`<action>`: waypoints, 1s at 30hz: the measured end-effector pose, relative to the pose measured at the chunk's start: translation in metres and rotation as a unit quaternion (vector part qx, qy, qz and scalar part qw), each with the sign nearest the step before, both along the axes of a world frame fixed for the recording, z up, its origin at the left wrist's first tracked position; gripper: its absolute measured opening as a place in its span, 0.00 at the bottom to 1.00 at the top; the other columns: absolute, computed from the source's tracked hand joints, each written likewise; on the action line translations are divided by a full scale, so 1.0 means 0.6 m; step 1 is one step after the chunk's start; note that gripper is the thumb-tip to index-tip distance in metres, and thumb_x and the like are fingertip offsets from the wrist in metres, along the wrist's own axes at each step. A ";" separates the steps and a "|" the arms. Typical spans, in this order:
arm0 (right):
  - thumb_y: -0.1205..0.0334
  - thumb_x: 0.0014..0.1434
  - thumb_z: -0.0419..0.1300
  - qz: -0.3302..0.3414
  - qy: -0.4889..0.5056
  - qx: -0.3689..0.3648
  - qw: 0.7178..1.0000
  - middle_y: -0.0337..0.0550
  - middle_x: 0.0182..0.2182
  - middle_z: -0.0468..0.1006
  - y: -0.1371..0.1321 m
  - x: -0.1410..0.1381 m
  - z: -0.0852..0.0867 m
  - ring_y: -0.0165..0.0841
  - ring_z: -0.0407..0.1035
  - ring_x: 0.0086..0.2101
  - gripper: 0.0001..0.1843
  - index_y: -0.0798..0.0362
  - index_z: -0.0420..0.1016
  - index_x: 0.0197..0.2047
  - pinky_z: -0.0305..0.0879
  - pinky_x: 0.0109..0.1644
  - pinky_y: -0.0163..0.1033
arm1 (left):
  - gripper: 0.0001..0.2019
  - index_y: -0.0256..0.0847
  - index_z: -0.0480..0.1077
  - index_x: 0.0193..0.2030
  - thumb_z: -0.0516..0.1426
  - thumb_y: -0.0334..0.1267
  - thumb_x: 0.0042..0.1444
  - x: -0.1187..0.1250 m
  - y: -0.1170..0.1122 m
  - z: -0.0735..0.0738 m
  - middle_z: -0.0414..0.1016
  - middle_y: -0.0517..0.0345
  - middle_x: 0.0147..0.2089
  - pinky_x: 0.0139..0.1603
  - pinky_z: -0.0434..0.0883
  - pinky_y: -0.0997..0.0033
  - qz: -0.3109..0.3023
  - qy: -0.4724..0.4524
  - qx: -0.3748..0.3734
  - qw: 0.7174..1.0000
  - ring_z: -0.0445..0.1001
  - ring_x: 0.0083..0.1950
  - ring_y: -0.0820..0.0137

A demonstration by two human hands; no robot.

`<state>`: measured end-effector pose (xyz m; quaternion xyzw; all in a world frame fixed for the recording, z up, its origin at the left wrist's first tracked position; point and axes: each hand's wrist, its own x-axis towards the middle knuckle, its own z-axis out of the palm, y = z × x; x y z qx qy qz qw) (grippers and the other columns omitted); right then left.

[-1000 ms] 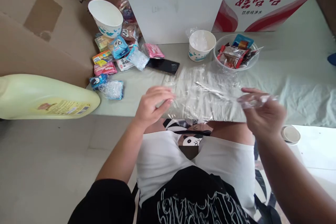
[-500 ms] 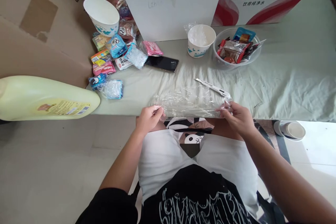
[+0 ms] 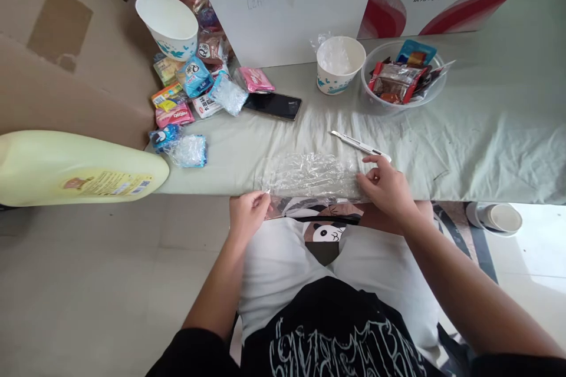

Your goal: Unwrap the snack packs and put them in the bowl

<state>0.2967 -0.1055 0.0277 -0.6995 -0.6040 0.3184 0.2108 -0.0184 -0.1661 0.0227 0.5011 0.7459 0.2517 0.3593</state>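
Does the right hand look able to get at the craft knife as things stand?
Probably yes: the craft knife lies on the cloth just beyond the right hand, with nothing seen lying over it.

I had room across pale-green wrinkled cloth (image 3: 481,159) right of my right hand (image 3: 388,187); a slim white utility knife (image 3: 357,144) obstructed just beyond it.

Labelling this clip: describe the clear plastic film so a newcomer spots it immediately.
Start at the pale green cloth, along its near edge. The clear plastic film lies there between the left hand and the right hand, partly overhanging the edge. Unlike the slim white knife beyond its right end, it is crinkled and see-through.
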 end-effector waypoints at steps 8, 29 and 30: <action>0.55 0.56 0.57 0.019 -0.001 0.023 1.000 0.45 0.34 0.82 -0.005 0.007 -0.010 0.36 0.73 0.28 0.18 0.50 0.72 0.49 0.65 0.35 0.40 | 0.14 0.40 0.78 0.37 0.62 0.49 0.53 -0.002 -0.042 -0.001 0.82 0.54 0.34 0.41 0.74 0.68 0.051 -0.195 0.042 0.979 0.79 0.38 0.64; 0.52 0.57 0.59 -0.109 -0.010 0.128 0.986 0.46 0.40 0.84 -0.010 0.079 0.001 0.30 0.69 0.22 0.15 0.50 0.75 0.44 0.67 0.34 0.41 | 0.17 0.41 0.81 0.35 0.59 0.53 0.60 0.063 0.037 0.028 0.85 0.52 0.43 0.52 0.75 0.64 -0.088 -0.252 -0.044 0.963 0.81 0.49 0.60; 0.52 0.57 0.59 -0.095 -0.009 0.119 0.988 0.46 0.39 0.84 -0.010 0.082 0.000 0.30 0.69 0.22 0.15 0.51 0.75 0.44 0.68 0.34 0.41 | 0.17 0.41 0.81 0.34 0.59 0.52 0.59 0.066 0.039 0.029 0.85 0.51 0.42 0.50 0.76 0.65 -0.081 -0.250 -0.054 0.963 0.81 0.48 0.60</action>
